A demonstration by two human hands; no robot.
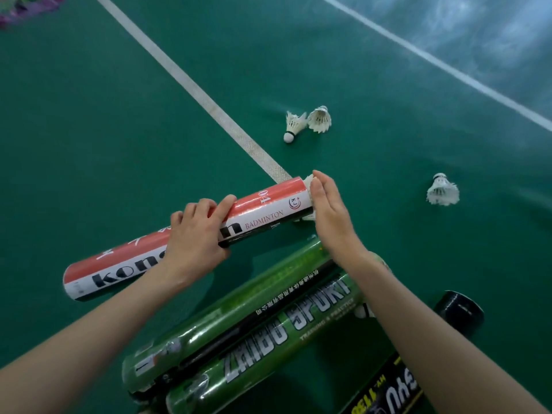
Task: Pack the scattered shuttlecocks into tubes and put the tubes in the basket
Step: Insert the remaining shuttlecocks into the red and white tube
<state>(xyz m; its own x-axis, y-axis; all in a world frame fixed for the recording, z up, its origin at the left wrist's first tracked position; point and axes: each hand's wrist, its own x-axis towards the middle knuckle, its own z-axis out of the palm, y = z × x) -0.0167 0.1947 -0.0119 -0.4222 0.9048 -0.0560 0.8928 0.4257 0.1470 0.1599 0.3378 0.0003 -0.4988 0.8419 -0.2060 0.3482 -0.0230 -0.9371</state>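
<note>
A red, white and black tube [263,210] lies slanted on the green court floor. My left hand [197,231] grips it around its middle. My right hand [331,213] is flat with straight fingers, its palm pressing against the white feathers of a shuttlecock [309,179] that sticks out of the tube's far open end. Two white shuttlecocks [294,125] [320,119] lie together beyond the tube. A third shuttlecock [442,191] lies further right.
Two green tubes [239,303] [268,348] lie side by side near me, and a black and yellow tube [388,392] sits at the bottom right. A black cap [460,312] lies by my right forearm. White court lines cross the floor. A blurred purple object [27,7] is at top left.
</note>
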